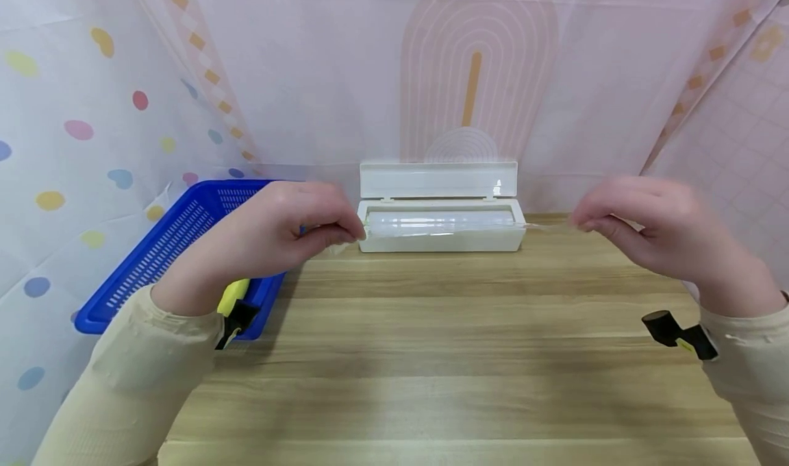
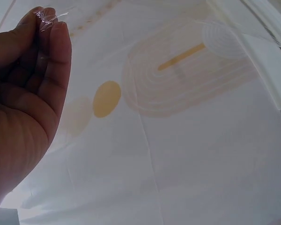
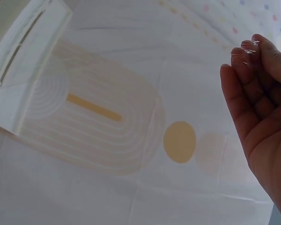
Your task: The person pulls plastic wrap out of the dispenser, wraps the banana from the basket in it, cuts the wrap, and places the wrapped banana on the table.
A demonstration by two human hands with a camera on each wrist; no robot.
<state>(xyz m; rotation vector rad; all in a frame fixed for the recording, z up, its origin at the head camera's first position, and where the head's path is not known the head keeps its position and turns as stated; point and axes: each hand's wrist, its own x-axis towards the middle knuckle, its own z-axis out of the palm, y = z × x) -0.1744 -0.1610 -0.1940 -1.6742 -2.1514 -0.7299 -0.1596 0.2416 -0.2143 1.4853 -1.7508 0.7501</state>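
Head view gives me both hands raised over the wooden table (image 1: 431, 356), a strip of clear film (image 1: 440, 233) running between them. The left hand (image 1: 290, 226) pinches one end, thumb pressed to the fingertips, and the right hand (image 1: 653, 226) pinches the other in the same way; neither has its fingers spread. The film passes in front of the white box (image 1: 440, 243), whose lid (image 1: 439, 180) stands raised at the back; I cannot tell whether it joins anything inside.

Left wrist view gives me the palm side instead: fingers bent and close together, a crumpled, shiny bit of film caught at the tips. Right wrist view shows me that side of the other hand, with small glints between thumb and fingertips. Both wrist views let me see a yellow oval (image 2: 107, 99) on the cloth (image 1: 320, 75), outside the head view. Only the head view reaches the blue basket (image 1: 92, 325), partly behind the left hand, with something yellow (image 1: 234, 293) showing in it
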